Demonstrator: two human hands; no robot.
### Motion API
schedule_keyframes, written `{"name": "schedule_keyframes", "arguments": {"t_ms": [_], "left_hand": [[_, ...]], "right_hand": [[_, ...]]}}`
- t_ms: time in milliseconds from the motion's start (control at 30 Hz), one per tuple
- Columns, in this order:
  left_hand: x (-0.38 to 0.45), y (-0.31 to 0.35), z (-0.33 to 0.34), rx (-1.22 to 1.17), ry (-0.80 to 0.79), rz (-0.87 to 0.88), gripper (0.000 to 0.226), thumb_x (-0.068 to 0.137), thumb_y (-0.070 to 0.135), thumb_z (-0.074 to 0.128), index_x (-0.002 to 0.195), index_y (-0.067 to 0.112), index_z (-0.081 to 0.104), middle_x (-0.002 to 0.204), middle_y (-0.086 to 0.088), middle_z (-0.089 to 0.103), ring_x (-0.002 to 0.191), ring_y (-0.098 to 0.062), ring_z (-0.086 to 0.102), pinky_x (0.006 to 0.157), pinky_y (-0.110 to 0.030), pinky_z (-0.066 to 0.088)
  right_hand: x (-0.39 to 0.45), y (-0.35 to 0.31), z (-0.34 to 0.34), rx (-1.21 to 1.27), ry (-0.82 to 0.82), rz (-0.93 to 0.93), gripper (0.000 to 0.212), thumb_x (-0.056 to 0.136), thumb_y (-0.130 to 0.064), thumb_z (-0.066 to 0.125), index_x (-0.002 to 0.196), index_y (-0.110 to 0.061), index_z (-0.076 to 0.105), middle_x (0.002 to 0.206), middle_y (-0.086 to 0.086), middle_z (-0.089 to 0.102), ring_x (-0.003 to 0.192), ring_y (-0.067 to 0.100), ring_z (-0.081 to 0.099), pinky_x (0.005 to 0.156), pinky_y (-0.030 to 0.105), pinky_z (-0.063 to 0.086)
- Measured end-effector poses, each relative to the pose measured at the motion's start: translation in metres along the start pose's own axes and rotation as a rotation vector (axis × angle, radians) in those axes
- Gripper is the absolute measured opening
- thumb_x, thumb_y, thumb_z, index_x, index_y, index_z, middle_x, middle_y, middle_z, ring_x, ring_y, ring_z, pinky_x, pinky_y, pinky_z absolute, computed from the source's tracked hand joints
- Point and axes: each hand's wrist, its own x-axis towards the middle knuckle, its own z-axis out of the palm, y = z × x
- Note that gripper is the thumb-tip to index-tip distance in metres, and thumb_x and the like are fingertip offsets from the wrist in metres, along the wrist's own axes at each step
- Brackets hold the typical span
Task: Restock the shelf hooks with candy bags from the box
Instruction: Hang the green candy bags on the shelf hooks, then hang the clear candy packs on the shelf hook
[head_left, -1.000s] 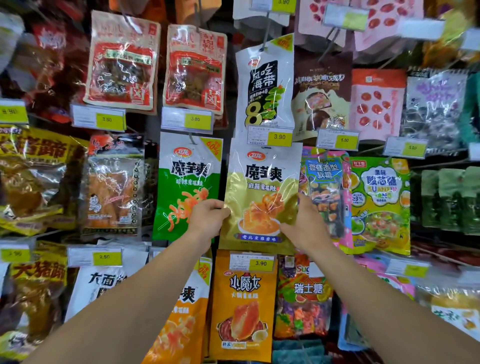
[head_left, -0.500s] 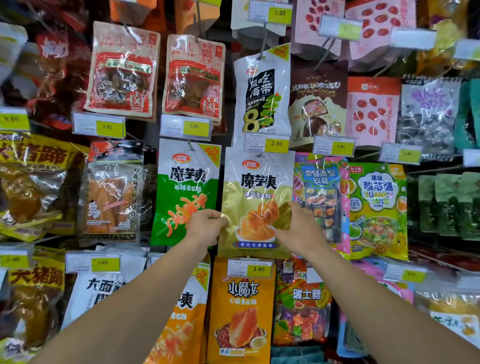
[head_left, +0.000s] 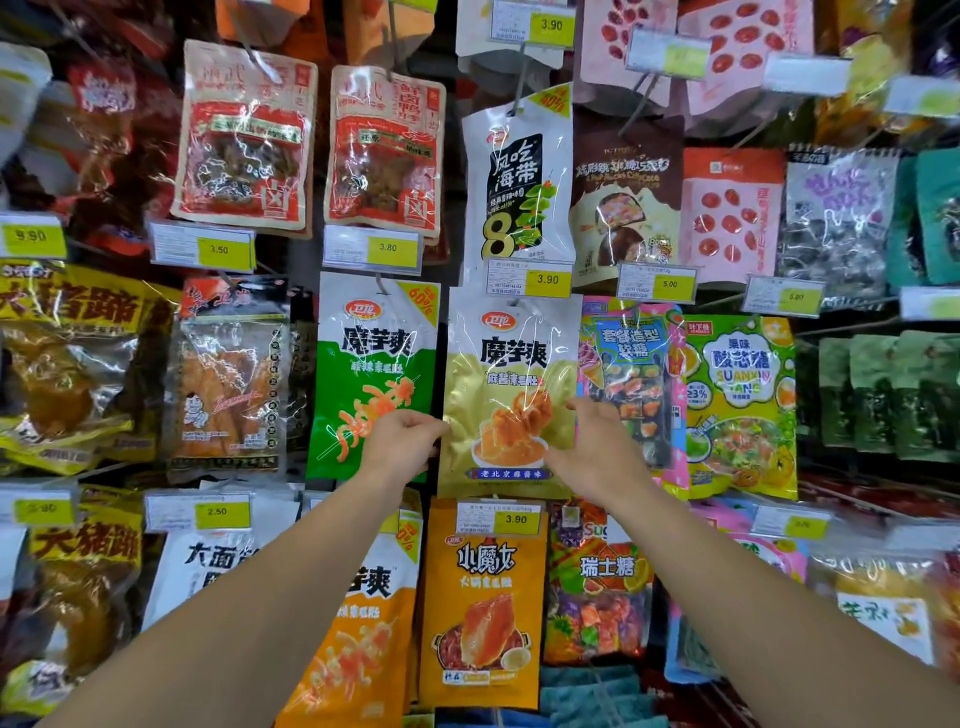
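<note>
Left hand (head_left: 402, 439) pinching the left edge of the yellow-green bag (head_left: 511, 395), right hand (head_left: 597, 441) gripping its right edge. Bag upright under the 3.90 price tag (head_left: 530, 279), between the green bag (head_left: 376, 374) and the pink candy bag (head_left: 631, 374), above the orange bag (head_left: 483, 608).

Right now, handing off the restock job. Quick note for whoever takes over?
Left hand: pinching the left edge of the gold bag.
Right hand: at the bag's right edge, fingers loose; grip unclear.
Gold bag: top up under the 3.90 price tag, beside the green bag. Hook hidden, so seating unconfirmed.
Left: confirm it hangs, release, fetch the next bag. Box not in view.
</note>
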Motion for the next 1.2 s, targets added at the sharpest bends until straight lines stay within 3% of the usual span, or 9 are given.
{"name": "schedule_keyframes", "arguments": {"t_ms": [133,300,400,533,667,733,867,1033,1200], "left_hand": [[-0.019,0.0,-0.011,0.285,0.07,0.194,0.035,0.087,0.028,0.068,0.118,0.012,0.066,0.115,0.0,0.067,0.107,-0.017,0.06,0.093,-0.03,0.044],[-0.063,-0.001,-0.027,0.48,0.041,0.281,0.048,0.09,0.029,0.065,0.134,0.014,0.057,0.136,-0.004,0.059,0.124,-0.021,0.056,0.105,-0.034,0.042],[-0.098,-0.004,-0.033,0.503,0.019,0.281,0.048,0.09,0.028,0.064,0.136,0.016,0.056,0.137,-0.003,0.059,0.124,-0.021,0.056,0.102,-0.033,0.043],[-0.157,-0.021,-0.045,0.594,-0.009,0.258,0.046,0.092,0.03,0.063,0.136,0.019,0.056,0.128,-0.01,0.065,0.114,-0.025,0.061,0.089,-0.031,0.046],[-0.229,-0.065,-0.062,0.635,-0.08,0.158,0.055,0.082,0.043,0.063,0.132,0.02,0.06,0.129,-0.008,0.065,0.116,-0.024,0.062,0.096,-0.033,0.048],[-0.264,-0.096,-0.071,0.69,-0.142,0.102,0.053,0.084,0.038,0.065,0.134,0.019,0.059,0.131,-0.01,0.063,0.118,-0.026,0.06,0.097,-0.034,0.047],[-0.333,-0.166,-0.097,0.831,-0.247,-0.042,0.051,0.088,0.035,0.065,0.136,0.019,0.056,0.129,-0.008,0.064,0.117,-0.026,0.061,0.093,-0.03,0.043],[-0.4,-0.236,-0.134,0.826,-0.331,-0.237,0.051,0.086,0.04,0.062,0.134,0.023,0.057,0.116,-0.011,0.07,0.107,-0.029,0.065,0.087,-0.034,0.049],[-0.449,-0.31,-0.18,0.835,-0.384,-0.436,0.052,0.089,0.034,0.064,0.139,0.024,0.053,0.132,-0.005,0.062,0.109,-0.028,0.063,0.086,-0.031,0.047]], "right_hand": [[-0.02,-0.01,0.005,-0.046,-0.029,-0.041,0.072,0.089,-0.034,0.063,0.151,-0.016,0.031,0.148,0.009,0.037,0.133,0.032,0.043,0.104,0.041,0.043],[-0.059,-0.024,0.005,-0.06,-0.06,-0.07,0.074,0.088,-0.031,0.061,0.153,-0.018,0.03,0.151,0.008,0.037,0.136,0.033,0.04,0.108,0.041,0.041],[-0.089,-0.028,0.005,-0.08,-0.103,-0.091,0.074,0.09,-0.032,0.061,0.154,-0.017,0.027,0.157,0.008,0.03,0.142,0.032,0.033,0.112,0.042,0.038],[-0.144,-0.03,0.018,-0.084,-0.168,-0.107,0.069,0.089,-0.036,0.063,0.149,-0.017,0.035,0.147,0.007,0.039,0.134,0.031,0.04,0.104,0.043,0.044],[-0.216,-0.025,0.055,-0.058,-0.287,-0.107,0.064,0.082,-0.042,0.059,0.14,-0.019,0.044,0.14,0.008,0.046,0.132,0.033,0.044,0.105,0.041,0.042],[-0.256,-0.02,0.08,-0.052,-0.387,-0.094,0.068,0.085,-0.037,0.063,0.144,-0.014,0.04,0.145,0.011,0.04,0.136,0.035,0.039,0.109,0.041,0.039],[-0.342,-0.012,0.134,-0.023,-0.545,-0.044,0.069,0.085,-0.035,0.068,0.142,-0.006,0.042,0.137,0.016,0.045,0.13,0.036,0.043,0.107,0.04,0.039],[-0.437,-0.005,0.194,-0.022,-0.74,0.03,0.066,0.078,-0.04,0.064,0.134,-0.009,0.047,0.128,0.017,0.052,0.119,0.039,0.052,0.1,0.044,0.044],[-0.516,-0.004,0.259,-0.04,-0.944,0.099,0.064,0.087,-0.036,0.063,0.141,-0.012,0.041,0.139,0.011,0.043,0.129,0.035,0.043,0.101,0.04,0.041]]}}
